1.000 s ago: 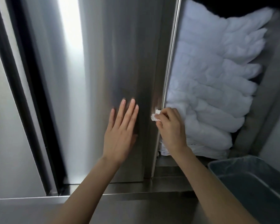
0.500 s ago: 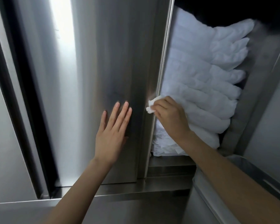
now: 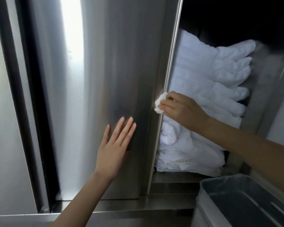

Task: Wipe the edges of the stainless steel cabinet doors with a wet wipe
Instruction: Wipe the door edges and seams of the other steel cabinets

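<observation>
The small crumpled white wet wipe [image 3: 159, 103], soft, light and best pinched by its bunched rear, is gripped by the right hand [image 3: 182, 110] against the brushed stainless steel door's [image 3: 115, 79] right edge, while the left hand [image 3: 115, 145] lies flat, fingers straight, on the panel.

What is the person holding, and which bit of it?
The right hand pinches a bunched white wet wipe by its right side, against the edge of the cabinet door. The left hand holds nothing; it lies flat on that door.
</observation>
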